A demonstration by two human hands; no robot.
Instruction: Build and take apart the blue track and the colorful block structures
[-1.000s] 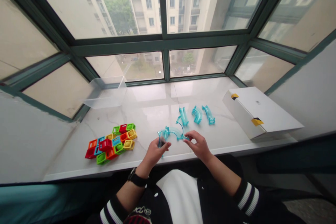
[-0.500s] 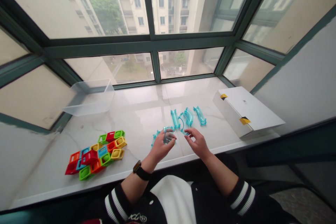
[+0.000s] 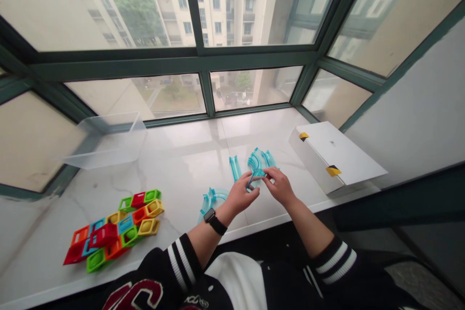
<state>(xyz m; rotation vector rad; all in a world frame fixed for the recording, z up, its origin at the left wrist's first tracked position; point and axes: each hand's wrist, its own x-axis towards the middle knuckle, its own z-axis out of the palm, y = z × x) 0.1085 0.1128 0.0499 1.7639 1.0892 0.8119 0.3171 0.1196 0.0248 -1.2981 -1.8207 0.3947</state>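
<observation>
A small translucent blue track piece (image 3: 258, 173) is held just above the counter between my two hands. My left hand (image 3: 241, 196) has its fingers closed on the piece's left side. From the right, my right hand (image 3: 279, 186) pinches the same piece between thumb and fingers. Just beyond lie a straight blue track piece (image 3: 235, 168) and a curved blue track piece (image 3: 255, 157), with another blue piece (image 3: 269, 159) partly behind my right fingers. More curved blue track pieces (image 3: 209, 202) rest beside my left wrist, partly covered by it.
Several colourful plastic blocks (image 3: 125, 223) lie in a cluster at the left. Behind them, near the window, stands a clear plastic bin (image 3: 109, 147). A white box (image 3: 341, 152) with yellow-black tabs sits at the right. The marble counter's front edge (image 3: 250, 226) runs below my forearms.
My left hand has moved right and up, off the pieces at left, and meets my right hand at the blue piece. The view has shifted slightly to the right.
</observation>
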